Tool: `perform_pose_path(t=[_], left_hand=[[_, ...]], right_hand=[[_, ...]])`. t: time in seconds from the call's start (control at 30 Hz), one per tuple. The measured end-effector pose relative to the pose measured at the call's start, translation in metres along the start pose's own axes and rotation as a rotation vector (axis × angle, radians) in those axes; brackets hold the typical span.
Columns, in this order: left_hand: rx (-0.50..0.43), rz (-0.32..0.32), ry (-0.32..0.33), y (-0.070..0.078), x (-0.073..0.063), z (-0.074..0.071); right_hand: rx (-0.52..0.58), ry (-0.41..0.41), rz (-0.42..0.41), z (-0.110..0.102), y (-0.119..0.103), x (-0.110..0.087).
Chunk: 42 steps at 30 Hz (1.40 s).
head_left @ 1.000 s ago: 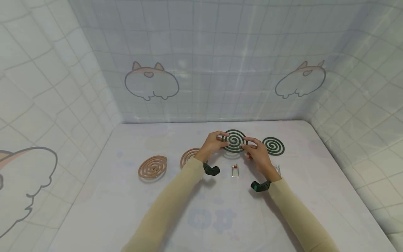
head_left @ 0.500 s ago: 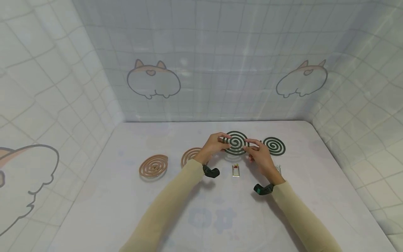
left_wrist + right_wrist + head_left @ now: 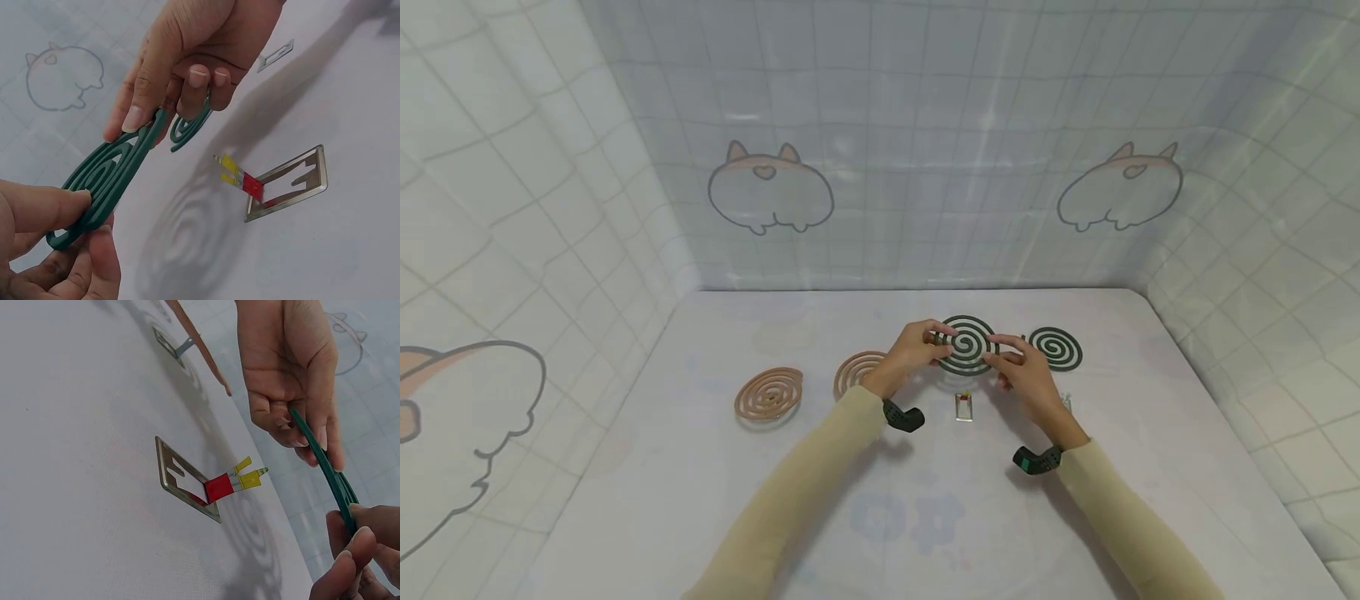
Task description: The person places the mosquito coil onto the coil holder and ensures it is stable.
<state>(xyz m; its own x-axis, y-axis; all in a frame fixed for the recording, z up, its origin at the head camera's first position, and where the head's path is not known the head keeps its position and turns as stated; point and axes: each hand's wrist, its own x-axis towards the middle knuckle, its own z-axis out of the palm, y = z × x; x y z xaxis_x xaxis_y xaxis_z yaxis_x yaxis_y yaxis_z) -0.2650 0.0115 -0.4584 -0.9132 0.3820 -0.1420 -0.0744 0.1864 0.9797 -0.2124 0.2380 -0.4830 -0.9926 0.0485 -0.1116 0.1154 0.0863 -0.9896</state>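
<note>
Both hands hold a green mosquito coil [image 3: 966, 345] above the far part of the table. My left hand [image 3: 913, 354] pinches its left edge, and my right hand [image 3: 1024, 373] pinches the right edge between thumb and fingers. In the left wrist view the coil [image 3: 103, 178] hangs tilted over its shadow. Below it a small metal coil stand [image 3: 964, 398] lies on the table. Its raised red and yellow tab [image 3: 219, 489] points up in the right wrist view, apart from the coil.
Another green coil [image 3: 1055, 348] lies to the right, a second stand [image 3: 1066, 403] partly behind my right wrist. Two brown coils [image 3: 767, 393] are on the left; my left hand and forearm partly cover the nearer one [image 3: 850, 373]. Printed cloth walls [image 3: 917, 208] enclose the table's back and sides.
The held coil and both hands have shifted slightly toward me and to the right in the head view. Both grips stay on the coil.
</note>
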Motion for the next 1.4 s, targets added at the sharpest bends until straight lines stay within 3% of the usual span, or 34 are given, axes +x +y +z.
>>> perform_pose_path(t=[0.33,0.63,1.4], left_hand=[[0.073,0.026,-0.022,0.002,-0.008,0.003],[0.005,0.020,-0.035,-0.002,-0.016,0.008],[0.065,0.025,-0.043,-0.014,-0.039,0.017]], right_hand=[[-0.056,-0.019,-0.033,-0.003,-0.002,-0.010],[-0.061,-0.017,-0.038,-0.006,0.002,-0.020],[-0.066,-0.024,0.010,-0.010,0.011,-0.043]])
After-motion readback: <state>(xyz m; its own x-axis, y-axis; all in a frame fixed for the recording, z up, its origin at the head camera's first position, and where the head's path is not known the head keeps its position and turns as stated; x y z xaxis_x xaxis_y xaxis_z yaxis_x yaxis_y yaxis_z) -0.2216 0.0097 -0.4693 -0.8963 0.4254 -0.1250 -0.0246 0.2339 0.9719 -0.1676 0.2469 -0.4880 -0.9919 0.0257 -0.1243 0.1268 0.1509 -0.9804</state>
